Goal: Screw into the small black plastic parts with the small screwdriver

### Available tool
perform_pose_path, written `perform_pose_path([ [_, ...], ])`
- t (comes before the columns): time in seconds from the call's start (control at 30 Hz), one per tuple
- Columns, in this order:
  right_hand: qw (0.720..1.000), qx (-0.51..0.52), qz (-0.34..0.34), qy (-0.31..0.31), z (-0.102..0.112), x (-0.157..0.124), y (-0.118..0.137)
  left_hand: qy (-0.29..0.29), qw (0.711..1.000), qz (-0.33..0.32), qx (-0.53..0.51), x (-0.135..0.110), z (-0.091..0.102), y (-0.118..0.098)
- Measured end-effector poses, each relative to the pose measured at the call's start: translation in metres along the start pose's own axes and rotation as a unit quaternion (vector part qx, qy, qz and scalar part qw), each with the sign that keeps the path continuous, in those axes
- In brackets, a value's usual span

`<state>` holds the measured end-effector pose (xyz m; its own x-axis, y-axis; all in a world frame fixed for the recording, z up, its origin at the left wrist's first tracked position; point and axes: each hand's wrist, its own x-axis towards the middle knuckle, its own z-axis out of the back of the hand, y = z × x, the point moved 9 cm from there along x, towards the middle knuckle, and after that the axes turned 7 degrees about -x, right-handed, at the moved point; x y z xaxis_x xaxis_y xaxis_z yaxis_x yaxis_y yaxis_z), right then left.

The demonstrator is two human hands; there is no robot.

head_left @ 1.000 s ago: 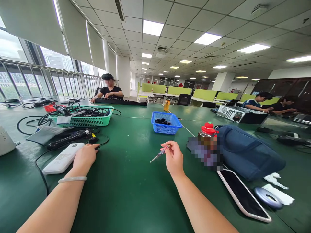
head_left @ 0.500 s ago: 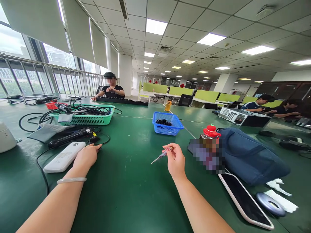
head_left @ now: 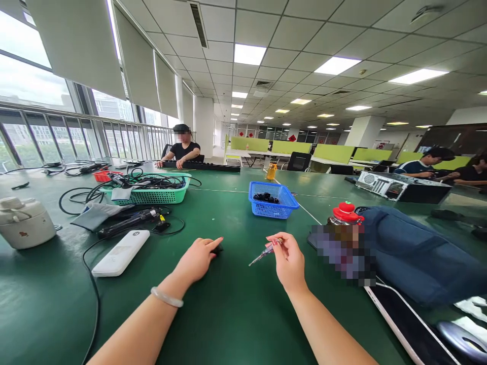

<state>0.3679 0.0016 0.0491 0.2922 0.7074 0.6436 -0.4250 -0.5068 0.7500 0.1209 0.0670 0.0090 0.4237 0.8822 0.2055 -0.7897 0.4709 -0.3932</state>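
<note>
My left hand [head_left: 198, 258] is closed around a small black object [head_left: 217, 249] just above or on the green table. Its index finger points forward over the object, and most of it is hidden by my fingers. My right hand [head_left: 289, 257] pinches a screwdriver [head_left: 266, 252] with a clear shaft or handle, its tip pointing down and left toward my left hand. Beyond both hands stands a blue plastic basket [head_left: 276, 210] with several small black pieces [head_left: 266, 197] inside. A white power bank [head_left: 122, 253] lies left of my left hand.
A green basket [head_left: 152, 196] of black cables, a black cylindrical tool [head_left: 127, 223] and a white jug [head_left: 25, 223] stand left. On the right are a red-lidded jar [head_left: 346, 214], a blue bag [head_left: 422, 253] and a phone [head_left: 403, 319]. A person [head_left: 183, 147] sits across the table.
My left hand has moved right from beside the power bank toward the screwdriver, and a small black object now shows in it. The whole view has shifted slightly left.
</note>
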Motion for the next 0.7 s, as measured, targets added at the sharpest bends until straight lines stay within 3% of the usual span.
perform_pose_path([
  [0.1, 1.0, 0.004, 0.001, -0.011, 0.003, 0.001, 0.006, -0.008, 0.998, -0.006, -0.059, 0.006, -0.016, -0.025],
  [0.23, 1.0, 0.023, 0.001, -0.016, 0.004, -0.001, 0.013, 0.008, 0.992, 0.026, -0.122, 0.01, -0.031, -0.021],
  [0.43, 0.999, 0.026, 0.022, 0.012, -0.006, -0.008, 0.021, 0.011, 0.989, 0.018, -0.144, 0.013, -0.035, -0.015],
  [0.7, 0.997, 0.001, 0.063, 0.039, -0.016, -0.013, 0.04, 0.017, 0.988, -0.002, -0.151, -0.003, -0.034, -0.048],
])
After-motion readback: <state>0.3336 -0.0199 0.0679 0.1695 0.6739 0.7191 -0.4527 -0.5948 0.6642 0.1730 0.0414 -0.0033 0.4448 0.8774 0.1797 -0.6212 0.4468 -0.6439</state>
